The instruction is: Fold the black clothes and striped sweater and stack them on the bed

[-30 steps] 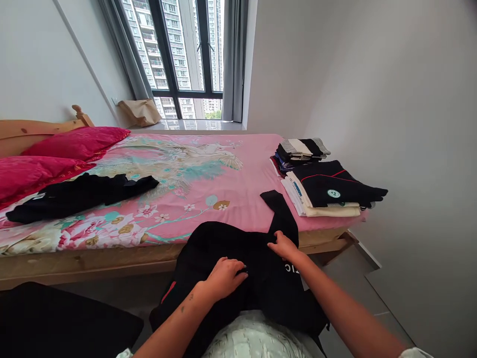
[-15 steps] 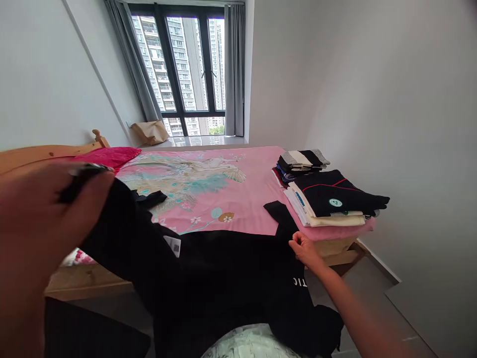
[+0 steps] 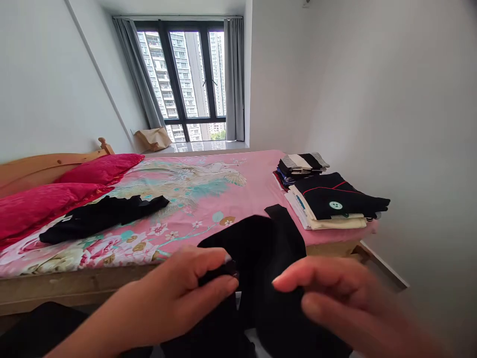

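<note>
A black shirt (image 3: 257,243) hangs in front of me, its upper part lying over the near edge of the bed. One strip of it, likely a sleeve, stretches towards the folded clothes. My left hand (image 3: 186,293) is closed on a bunched bit of this shirt between thumb and fingers. To its right, my right hand (image 3: 343,298) is slightly blurred and close over the cloth, thumb and forefinger apart with nothing seen between them. The shirt's lower part drops out of the frame, partly hidden behind both hands.
Pink flowered bedding (image 3: 257,174) covers the bed. Another black garment (image 3: 108,216) lies crumpled at left by the red pillows (image 3: 100,169). Folded clothes stand in a near stack (image 3: 335,199) and a far stack (image 3: 303,164) at the bed's right corner. A paper bag (image 3: 152,139) sits by the window.
My left hand has come down from the upper left to the middle, bringing its end of the shirt along. My right hand has moved nearer to me, and the shirt is now gathered, not spread.
</note>
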Demonstrator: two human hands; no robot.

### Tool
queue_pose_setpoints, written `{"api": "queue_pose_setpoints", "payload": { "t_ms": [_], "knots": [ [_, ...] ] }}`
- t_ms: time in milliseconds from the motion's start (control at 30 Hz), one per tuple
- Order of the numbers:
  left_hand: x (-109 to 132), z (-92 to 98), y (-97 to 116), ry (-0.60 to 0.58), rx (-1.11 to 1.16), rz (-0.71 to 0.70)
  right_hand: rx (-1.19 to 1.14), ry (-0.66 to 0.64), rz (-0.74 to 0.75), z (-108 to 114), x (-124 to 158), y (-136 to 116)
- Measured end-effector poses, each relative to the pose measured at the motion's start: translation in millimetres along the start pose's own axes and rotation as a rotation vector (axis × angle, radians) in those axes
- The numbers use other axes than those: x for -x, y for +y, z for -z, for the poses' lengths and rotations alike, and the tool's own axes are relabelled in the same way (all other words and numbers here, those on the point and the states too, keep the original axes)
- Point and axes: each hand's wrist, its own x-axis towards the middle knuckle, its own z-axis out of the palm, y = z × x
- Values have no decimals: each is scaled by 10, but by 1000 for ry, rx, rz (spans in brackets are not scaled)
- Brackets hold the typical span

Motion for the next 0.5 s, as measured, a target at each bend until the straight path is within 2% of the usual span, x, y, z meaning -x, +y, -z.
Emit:
{"api": "queue_pose_setpoints", "payload": {
  "t_ms": [33,67,100,167,233,333,433,500],
  "knots": [
    [-32,-175,-106,-116,84,61,12,-145,-58,-72,-32,150],
    [-62,-339,-236,-181,210,120,13,-241,-101,-126,-84,311],
    [-81,-489,-380,-193,341,172,14,-295,-127,-165,-147,469],
    [-63,-744,-660,-144,562,247,52,-306,-107,-213,-262,736],
    [27,-942,-871,-103,720,328,154,-238,-3,-246,-325,908],
    [208,-1132,-1014,-79,901,412,221,-243,150,-308,-319,1000],
    [323,-1193,-1026,-53,1001,436,47,-368,175,-405,-290,996],
    [349,-1182,-1006,-33,1041,431,-47,-384,190,-470,-296,984]
  ]
}}
